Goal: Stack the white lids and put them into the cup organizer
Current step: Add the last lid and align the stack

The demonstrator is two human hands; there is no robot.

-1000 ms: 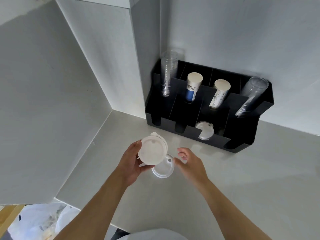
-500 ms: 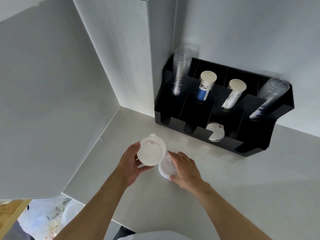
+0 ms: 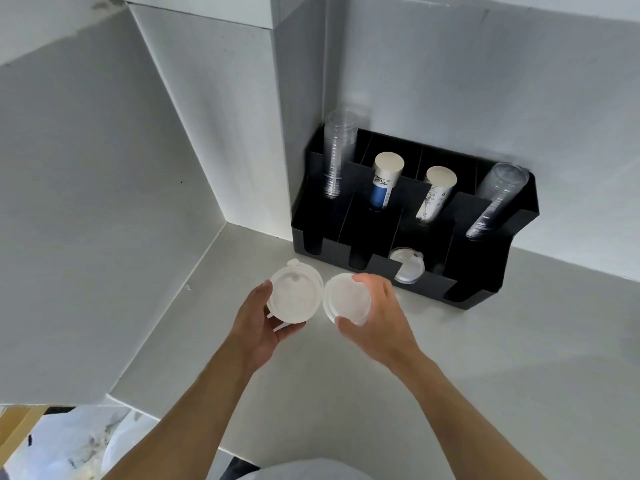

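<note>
Hands come first, both reaching out over the pale grey counter (image 3: pixel 450 358) from its near edge. The left hand (image 3: pixel 256 323) has its fingers (image 3: pixel 262 292) wrapped round a stack of round white plastic lids (image 3: pixel 294 296), held up with the flat face toward the camera. The right hand (image 3: pixel 377 313) has its thumb and fingers pinched on the rim of one more round white plastic lid (image 3: pixel 346 299). The two touch, or nearly touch, edge to edge. I cannot tell if the single lid is fully off the counter.

This looks like the stacking step. The next move, I think, is to turn the single lid the same way as the stack and press it on so the rims line up. If it sits crooked, it could slip off.

Both arms are bent a little and point toward the far corner of the counter.

Farther back, against the wall by that corner, stands the black plastic cup organizer (image 3: pixel 519 216). One white lid (image 3: pixel 407 268) already sits in a front slot. Behind it lean tall stacks of clear plastic cups (image 3: pixel 337 157) and white paper cups (image 3: pixel 384 181).
</note>
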